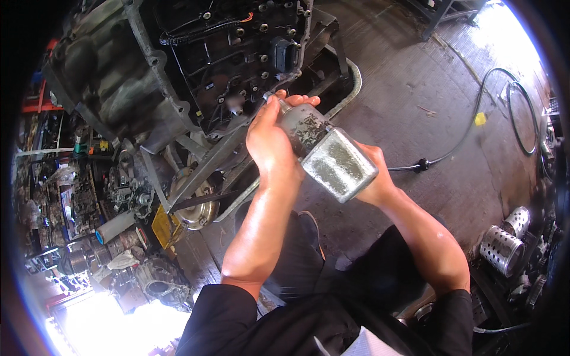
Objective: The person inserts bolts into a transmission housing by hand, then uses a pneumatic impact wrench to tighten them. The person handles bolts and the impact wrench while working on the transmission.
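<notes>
Head view: a big black transmission valve body hangs just beyond the fingers, where the clear plastic bottle tilts neck-first toward it. Left hand clenches its neck and right hand cups its base; it looks light, stiff, probably oily-slick, so keeping both ends held suits it.

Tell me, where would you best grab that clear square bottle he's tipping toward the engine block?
Probably as now: the left hand wraps the narrow neck of the bottle from the left, and the right hand cups the flat square base from below, since it lies tilted, neck toward the block.
</notes>
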The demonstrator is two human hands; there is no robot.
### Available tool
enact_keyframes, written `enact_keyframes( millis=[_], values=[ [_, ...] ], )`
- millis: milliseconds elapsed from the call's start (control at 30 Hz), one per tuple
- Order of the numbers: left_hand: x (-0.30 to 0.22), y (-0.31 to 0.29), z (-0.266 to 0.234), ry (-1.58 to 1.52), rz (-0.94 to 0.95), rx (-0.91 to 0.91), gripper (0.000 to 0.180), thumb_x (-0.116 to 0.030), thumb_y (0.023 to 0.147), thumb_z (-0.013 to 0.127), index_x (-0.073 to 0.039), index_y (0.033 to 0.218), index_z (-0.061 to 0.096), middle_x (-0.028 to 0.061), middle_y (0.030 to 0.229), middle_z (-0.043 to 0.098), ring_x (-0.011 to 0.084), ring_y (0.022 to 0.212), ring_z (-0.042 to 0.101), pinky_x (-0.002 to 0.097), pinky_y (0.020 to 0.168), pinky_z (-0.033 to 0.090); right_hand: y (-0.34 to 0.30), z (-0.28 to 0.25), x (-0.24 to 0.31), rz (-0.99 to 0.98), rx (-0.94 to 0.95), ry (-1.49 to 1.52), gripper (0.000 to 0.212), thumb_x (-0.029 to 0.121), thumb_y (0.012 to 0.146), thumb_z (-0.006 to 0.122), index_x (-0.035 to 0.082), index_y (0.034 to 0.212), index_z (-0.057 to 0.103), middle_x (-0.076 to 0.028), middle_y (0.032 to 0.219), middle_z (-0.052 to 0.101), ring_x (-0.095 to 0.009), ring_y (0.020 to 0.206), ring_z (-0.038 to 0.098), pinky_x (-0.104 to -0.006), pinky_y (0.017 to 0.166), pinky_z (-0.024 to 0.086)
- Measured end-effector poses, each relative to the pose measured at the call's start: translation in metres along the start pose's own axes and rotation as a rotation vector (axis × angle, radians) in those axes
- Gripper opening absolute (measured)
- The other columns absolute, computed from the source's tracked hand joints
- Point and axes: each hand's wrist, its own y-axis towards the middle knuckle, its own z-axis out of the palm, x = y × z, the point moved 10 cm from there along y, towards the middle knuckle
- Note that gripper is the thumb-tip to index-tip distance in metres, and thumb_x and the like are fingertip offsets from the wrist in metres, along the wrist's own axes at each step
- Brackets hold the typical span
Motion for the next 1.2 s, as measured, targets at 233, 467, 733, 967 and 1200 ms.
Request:
enact_keyframes(
  millis=[233, 467, 733, 967, 1200],
  values=[
    [0.001, -0.001, -0.001, 0.046, -0.026, -0.062, 0.026, -0.018, 0.107, 0.040, 0.003, 0.112, 0.055, 0.0188, 0.091, 0.068, 0.0377, 0.093, 0.070, 0.0448, 0.091, 0.053, -0.003, -0.006, 0.007, -0.040, -0.099, 0.067, 0.039, 0.010, 0.078, 0.081, 0.002, 0.113, 0.068, -0.011, 0.090, 0.073, -0.025, 0.081, 0.072, -0.0351, 0.074, 0.056],
    [-0.004, -0.022, 0.018, 0.047, 0.058, 0.093, 0.028, -0.015, 0.108, 0.037, 0.006, 0.121, 0.050, 0.0213, 0.094, 0.068, 0.0400, 0.098, 0.069, 0.0472, 0.095, 0.053, -0.008, -0.022, 0.028, -0.098, -0.083, -0.002, 0.045, 0.014, 0.075, 0.083, 0.001, 0.116, 0.068, -0.014, 0.090, 0.072, -0.028, 0.081, 0.072, -0.0361, 0.075, 0.056],
    [-0.002, -0.017, 0.038, 0.024, 0.038, 0.191, 0.029, -0.018, 0.109, 0.040, 0.006, 0.117, 0.055, 0.0194, 0.102, 0.068, 0.0394, 0.106, 0.069, 0.0443, 0.096, 0.055, -0.004, -0.026, 0.009, 0.102, -0.038, 0.022, 0.061, 0.006, 0.071, 0.088, 0.001, 0.128, 0.067, -0.007, 0.107, 0.077, -0.011, 0.096, 0.071, -0.0296, 0.086, 0.056],
    [-0.008, -0.015, 0.039, 0.007, 0.066, 0.225, 0.027, -0.016, 0.108, 0.040, 0.006, 0.117, 0.054, 0.0213, 0.102, 0.069, 0.0402, 0.106, 0.069, 0.0456, 0.096, 0.055, -0.003, -0.025, 0.003, 0.055, -0.046, 0.013, 0.053, 0.006, 0.070, 0.087, 0.001, 0.119, 0.069, -0.008, 0.099, 0.076, -0.011, 0.091, 0.070, -0.0298, 0.081, 0.056],
    [-0.007, -0.012, 0.041, 0.037, 0.055, 0.229, 0.026, -0.015, 0.108, 0.039, 0.006, 0.116, 0.053, 0.0218, 0.105, 0.069, 0.0388, 0.107, 0.069, 0.0440, 0.096, 0.055, -0.009, -0.027, -0.010, 0.137, -0.058, -0.077, 0.031, 0.008, 0.069, 0.085, 0.000, 0.094, 0.069, -0.007, 0.081, 0.071, -0.011, 0.072, 0.062, -0.0304, 0.068, 0.053]
  ],
)
